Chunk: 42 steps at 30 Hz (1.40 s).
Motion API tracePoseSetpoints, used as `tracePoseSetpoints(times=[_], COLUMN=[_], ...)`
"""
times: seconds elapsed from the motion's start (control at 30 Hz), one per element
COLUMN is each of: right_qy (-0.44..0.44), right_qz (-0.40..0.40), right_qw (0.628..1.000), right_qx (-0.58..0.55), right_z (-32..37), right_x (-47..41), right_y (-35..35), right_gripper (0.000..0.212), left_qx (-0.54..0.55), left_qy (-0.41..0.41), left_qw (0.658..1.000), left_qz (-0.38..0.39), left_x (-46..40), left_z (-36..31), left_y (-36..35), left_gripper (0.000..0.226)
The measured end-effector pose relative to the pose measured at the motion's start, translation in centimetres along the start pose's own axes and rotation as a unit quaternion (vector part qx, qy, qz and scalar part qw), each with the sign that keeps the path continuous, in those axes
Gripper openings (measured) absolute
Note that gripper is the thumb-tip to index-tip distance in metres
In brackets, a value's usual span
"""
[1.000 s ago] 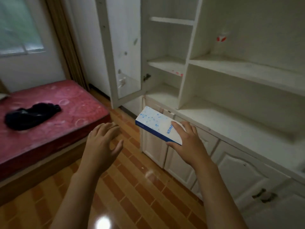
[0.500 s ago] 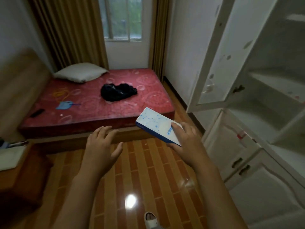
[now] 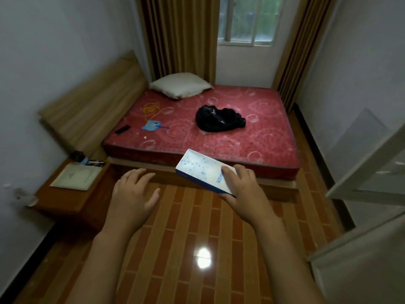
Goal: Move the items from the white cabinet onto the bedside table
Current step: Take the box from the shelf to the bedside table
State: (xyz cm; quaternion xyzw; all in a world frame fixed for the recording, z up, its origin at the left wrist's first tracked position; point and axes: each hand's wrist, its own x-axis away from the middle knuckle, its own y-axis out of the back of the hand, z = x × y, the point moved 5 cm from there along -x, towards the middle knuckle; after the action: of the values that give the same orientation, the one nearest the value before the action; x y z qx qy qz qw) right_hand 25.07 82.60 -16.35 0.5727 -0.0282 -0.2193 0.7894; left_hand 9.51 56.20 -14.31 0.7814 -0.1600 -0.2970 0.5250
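Note:
My right hand (image 3: 245, 191) grips a flat white box with blue dots and a blue edge (image 3: 201, 170), held tilted above the floor in front of the bed. My left hand (image 3: 133, 194) hovers beside it, fingers spread, holding nothing. The wooden bedside table (image 3: 54, 200) stands low at the left, against the wall. A pale pad (image 3: 75, 176) lies on its top, with a dark object and a small bottle (image 3: 84, 160) at the back. Only the white cabinet's open door (image 3: 368, 172) and lower corner show at the right edge.
The bed with a red mattress (image 3: 219, 132) fills the middle, carrying a pillow (image 3: 179, 85), a black garment (image 3: 219, 119), a yellow cord, a blue item and a black remote. Shiny tiled floor (image 3: 186, 249) lies between me and the bed. Curtains flank a window behind.
The view has swung left from the cabinet shelves to the bed and bedside table. The box stays in my right hand; both hands keep the same pose.

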Motion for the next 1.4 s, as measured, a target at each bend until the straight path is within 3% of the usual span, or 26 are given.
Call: tracePoseSetpoints(times=[0.4, 0.57, 0.97, 1.4], right_qy=[0.127, 0.166, 0.242, 0.267], right_qz=[0.08, 0.094, 0.116, 0.163], right_qw=[0.987, 0.98, 0.962, 0.948], right_qx=[-0.05, -0.048, -0.054, -0.053], right_z=[11.0, 19.1, 41.7, 52.5], right_x=[-13.4, -18.2, -28.2, -37.6], right_y=[-9.0, -13.5, -22.5, -30.8], right_gripper=[0.077, 0.075, 0.071, 0.073], left_qx=[-0.028, -0.048, -0.1, -0.076], left_qy=[0.16, 0.186, 0.202, 0.255], left_qw=[0.986, 0.981, 0.974, 0.964], left_qz=[-0.023, -0.033, 0.034, 0.028], left_x=[-0.9, -1.1, -1.8, -4.4], left_z=[14.1, 23.1, 44.7, 59.3], left_y=[1.9, 3.7, 8.9, 9.2], left_gripper=[0.046, 0.046, 0.062, 0.065])
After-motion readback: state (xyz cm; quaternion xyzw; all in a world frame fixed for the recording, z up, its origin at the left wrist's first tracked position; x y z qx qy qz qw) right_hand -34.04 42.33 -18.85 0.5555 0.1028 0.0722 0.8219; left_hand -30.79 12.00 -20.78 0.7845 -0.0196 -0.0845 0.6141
